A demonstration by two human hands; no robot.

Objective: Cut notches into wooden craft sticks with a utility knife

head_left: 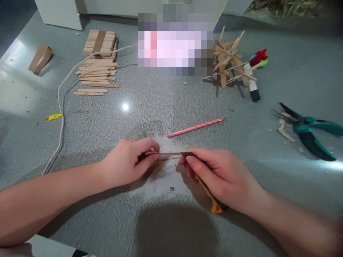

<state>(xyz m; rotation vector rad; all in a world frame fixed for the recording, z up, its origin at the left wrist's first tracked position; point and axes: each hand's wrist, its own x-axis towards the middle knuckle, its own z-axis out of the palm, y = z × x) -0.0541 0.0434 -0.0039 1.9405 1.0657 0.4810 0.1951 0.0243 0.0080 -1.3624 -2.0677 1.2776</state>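
Observation:
My left hand pinches one end of a thin wooden stick that lies flat on the grey table. My right hand grips an orange-and-black utility knife, its dark tip resting on the stick's other end. The two hands are a short gap apart, just in front of me. A pink pencil lies on the table just beyond them.
A pile of flat wooden sticks and a white cable lie at the back left. A structure of glued sticks and a glue stick stand at the back right. Teal pliers lie at the right.

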